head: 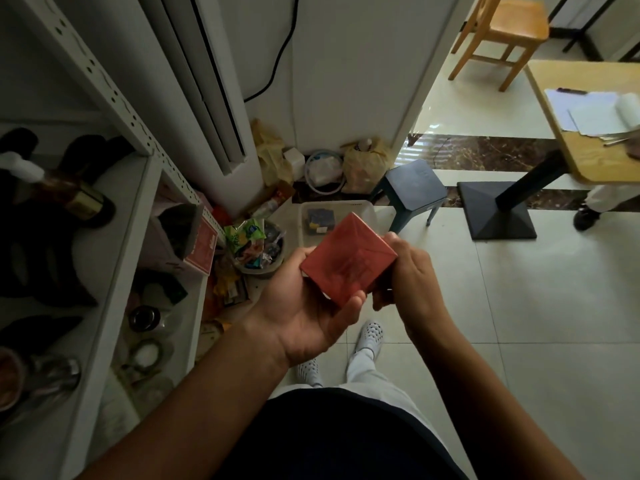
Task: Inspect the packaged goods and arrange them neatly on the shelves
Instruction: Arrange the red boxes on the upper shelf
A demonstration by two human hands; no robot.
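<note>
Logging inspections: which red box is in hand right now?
The square red cardboard box, gripped by left hand and right hand; the other red box sits on the white metal shelf.

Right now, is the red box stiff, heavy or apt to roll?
The red box looks stiff: its edges are straight. Likely light: the left hand cradles it, the right hand only pinches a corner. Flat faces, so it should not roll.

Glossy pale tile floor [536,323] with dark marble strip [485,150]. Wooden chair [519,22], yellow table [588,161] on black pedestal, blue stool [412,181], white wall [346,81]. Dim light.
</note>
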